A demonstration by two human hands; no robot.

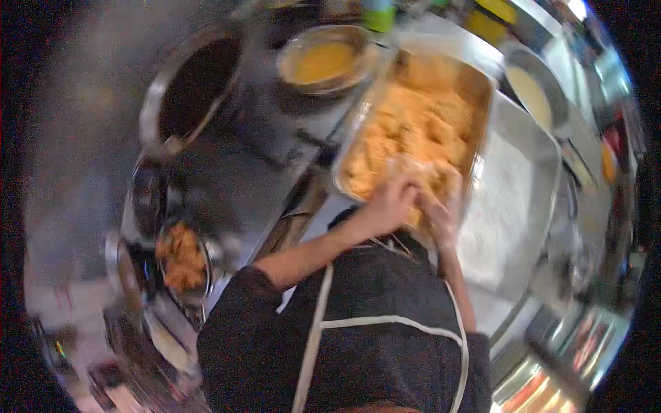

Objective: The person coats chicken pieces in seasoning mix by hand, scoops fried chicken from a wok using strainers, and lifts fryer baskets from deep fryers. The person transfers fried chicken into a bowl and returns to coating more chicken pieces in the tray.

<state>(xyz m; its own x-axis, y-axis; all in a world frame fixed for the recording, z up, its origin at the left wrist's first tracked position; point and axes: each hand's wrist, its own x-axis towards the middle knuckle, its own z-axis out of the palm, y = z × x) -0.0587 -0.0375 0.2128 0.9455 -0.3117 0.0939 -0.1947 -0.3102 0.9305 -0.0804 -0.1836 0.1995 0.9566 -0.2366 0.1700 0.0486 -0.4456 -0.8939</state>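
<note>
A deep metal pan [348,155] holds lumpy orange-coated food pieces [406,131]. Over its near end, my left hand [392,205] and my right hand [442,217] are close together, almost touching. The fingers of both are curled in toward each other at the surface of the coated food. Something pale shows around the fingertips, but motion blur hides whether it is a piece of food or coating on the fingers.
Right of the pan lies a wide metal tray [506,206] dusted white. Beyond are a bowl of yellow liquid [323,63] and a pan of pale liquid [530,93]. At left stand a large dark pot [200,86] and a container of browned pieces [182,258].
</note>
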